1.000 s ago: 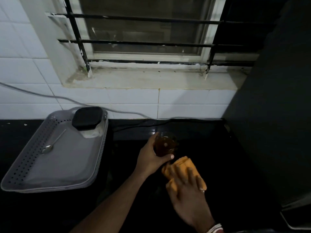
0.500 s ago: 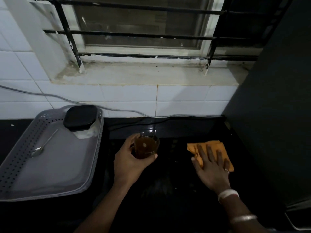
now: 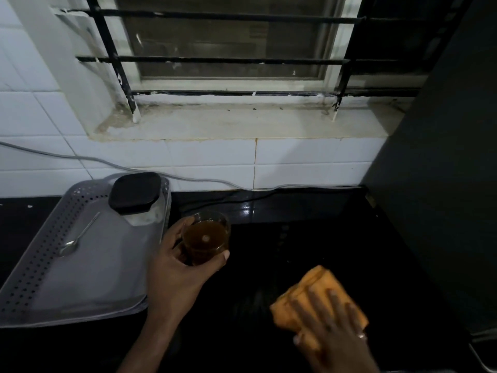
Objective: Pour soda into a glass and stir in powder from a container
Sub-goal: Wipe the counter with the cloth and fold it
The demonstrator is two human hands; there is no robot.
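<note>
A glass of brown soda is held upright just above the black counter, with my left hand wrapped around it. My right hand presses flat on a folded orange cloth on the counter at the lower right. A clear container with a black lid and white powder inside stands at the back right corner of a grey perforated tray. A metal spoon lies on the tray's left side.
A tall dark appliance walls off the right side. White tiled wall and a barred window ledge run behind the counter. A grey cable trails along the wall base above the tray.
My right hand has slid the orange cloth from the far right back toward me across the counter. My left hand keeps the glass in nearly the same place.
</note>
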